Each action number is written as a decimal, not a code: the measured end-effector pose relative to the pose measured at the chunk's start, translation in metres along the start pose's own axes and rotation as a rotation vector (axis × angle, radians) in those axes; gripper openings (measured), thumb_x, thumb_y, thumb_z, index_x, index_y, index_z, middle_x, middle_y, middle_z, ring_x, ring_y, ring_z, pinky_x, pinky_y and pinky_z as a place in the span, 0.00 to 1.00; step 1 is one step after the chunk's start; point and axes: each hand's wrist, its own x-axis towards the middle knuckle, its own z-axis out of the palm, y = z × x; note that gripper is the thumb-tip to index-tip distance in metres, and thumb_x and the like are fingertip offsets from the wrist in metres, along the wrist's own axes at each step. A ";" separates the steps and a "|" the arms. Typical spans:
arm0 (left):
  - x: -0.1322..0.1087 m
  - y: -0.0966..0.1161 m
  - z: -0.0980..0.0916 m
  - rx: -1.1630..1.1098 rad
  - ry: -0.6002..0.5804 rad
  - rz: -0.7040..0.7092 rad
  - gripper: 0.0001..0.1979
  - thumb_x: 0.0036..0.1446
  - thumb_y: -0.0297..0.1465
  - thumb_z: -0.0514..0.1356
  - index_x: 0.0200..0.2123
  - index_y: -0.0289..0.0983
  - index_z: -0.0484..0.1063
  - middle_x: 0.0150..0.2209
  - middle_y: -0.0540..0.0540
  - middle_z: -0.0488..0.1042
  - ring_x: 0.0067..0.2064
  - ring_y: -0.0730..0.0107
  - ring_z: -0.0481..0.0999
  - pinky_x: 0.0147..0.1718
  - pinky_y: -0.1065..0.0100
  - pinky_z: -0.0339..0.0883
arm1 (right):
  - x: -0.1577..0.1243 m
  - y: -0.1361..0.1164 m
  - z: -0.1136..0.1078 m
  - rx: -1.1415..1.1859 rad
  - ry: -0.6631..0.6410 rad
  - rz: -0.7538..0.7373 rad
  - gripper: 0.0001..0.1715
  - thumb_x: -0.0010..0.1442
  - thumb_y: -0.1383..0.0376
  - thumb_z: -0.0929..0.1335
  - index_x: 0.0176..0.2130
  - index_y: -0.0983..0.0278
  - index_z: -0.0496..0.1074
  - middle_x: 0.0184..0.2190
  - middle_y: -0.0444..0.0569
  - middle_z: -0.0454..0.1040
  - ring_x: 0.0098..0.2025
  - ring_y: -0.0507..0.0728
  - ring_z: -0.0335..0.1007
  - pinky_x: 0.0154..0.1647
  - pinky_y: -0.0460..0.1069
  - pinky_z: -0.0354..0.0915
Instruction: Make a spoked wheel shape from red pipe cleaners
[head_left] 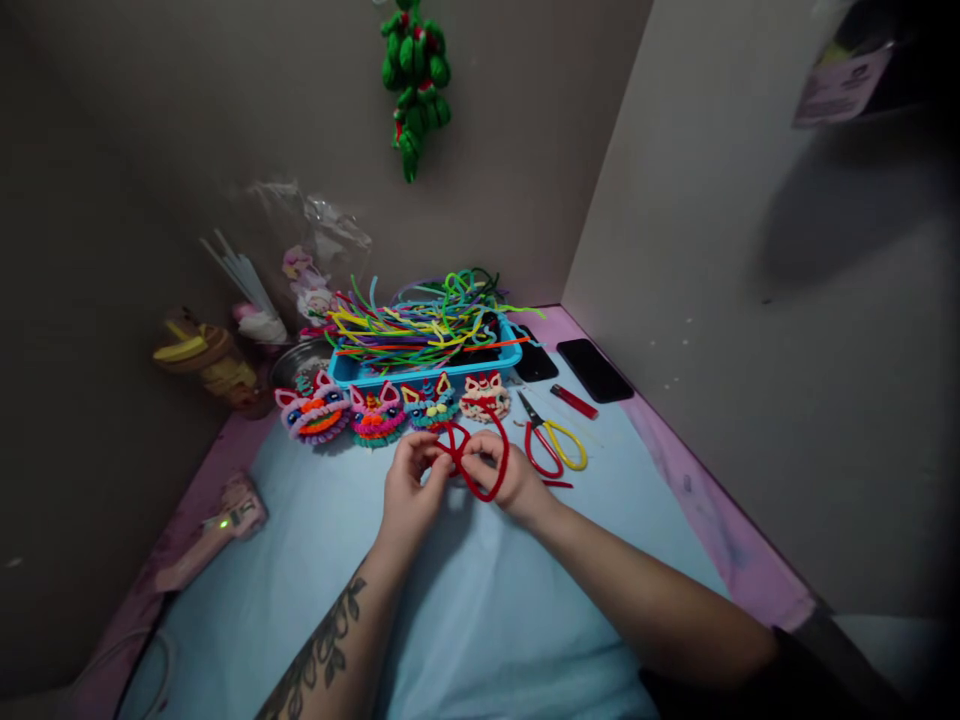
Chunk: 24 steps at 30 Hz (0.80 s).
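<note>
A red pipe cleaner (501, 470), bent into loops, is held up above the blue cloth between my two hands. My left hand (414, 478) pinches one side of it with thumb and fingers. On the other side my right hand (504, 470) is closed on it, with a large loop standing in front of the fingers. Just beyond my hands sits a row of several fuzzy animal-face figures (376, 412) in different colours. Scissors (553, 440) with one red and one yellow handle lie right of my right hand, near a short red piece (557, 485).
A blue basket (427, 378) heaped with coloured pipe cleaners (420, 325) stands at the back. Two phones (595, 369) and a red lighter (574, 401) lie at the right. A pink glue gun (217, 530) with its cord rests at the left. Green fuzzy ornaments (414, 80) hang on the wall.
</note>
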 end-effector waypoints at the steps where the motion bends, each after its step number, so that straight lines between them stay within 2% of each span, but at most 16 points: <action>1: 0.000 0.001 0.001 -0.019 0.005 -0.024 0.12 0.51 0.32 0.61 0.39 0.38 0.64 0.28 0.51 0.70 0.31 0.72 0.72 0.33 0.70 0.67 | 0.000 0.001 0.000 -0.008 0.002 0.000 0.08 0.55 0.65 0.65 0.26 0.65 0.69 0.26 0.44 0.68 0.28 0.51 0.64 0.32 0.47 0.61; 6: 0.000 0.003 0.001 -0.054 -0.005 -0.060 0.13 0.49 0.32 0.63 0.37 0.38 0.64 0.27 0.52 0.70 0.30 0.73 0.72 0.33 0.70 0.67 | 0.001 0.008 0.003 -0.025 0.066 -0.049 0.09 0.54 0.65 0.66 0.24 0.64 0.68 0.26 0.45 0.69 0.30 0.52 0.64 0.33 0.48 0.61; 11: 0.000 0.001 0.002 -0.051 0.024 -0.062 0.13 0.49 0.33 0.63 0.37 0.38 0.64 0.26 0.52 0.70 0.29 0.73 0.71 0.32 0.71 0.66 | 0.001 0.010 0.003 -0.012 0.025 -0.007 0.10 0.57 0.61 0.65 0.26 0.64 0.69 0.25 0.45 0.69 0.28 0.52 0.64 0.30 0.47 0.61; 16: -0.001 0.000 0.002 -0.045 0.013 -0.069 0.13 0.49 0.33 0.63 0.37 0.38 0.64 0.27 0.52 0.70 0.29 0.74 0.71 0.32 0.72 0.65 | 0.000 0.009 0.006 -0.010 0.102 -0.021 0.12 0.55 0.61 0.66 0.24 0.63 0.66 0.24 0.44 0.67 0.28 0.52 0.63 0.31 0.48 0.61; 24: -0.001 0.002 0.002 -0.070 -0.018 -0.120 0.15 0.48 0.35 0.64 0.36 0.38 0.63 0.24 0.53 0.69 0.27 0.74 0.71 0.30 0.72 0.64 | -0.002 0.014 0.008 0.092 0.069 0.066 0.12 0.55 0.60 0.66 0.25 0.64 0.66 0.23 0.43 0.66 0.25 0.51 0.61 0.28 0.46 0.60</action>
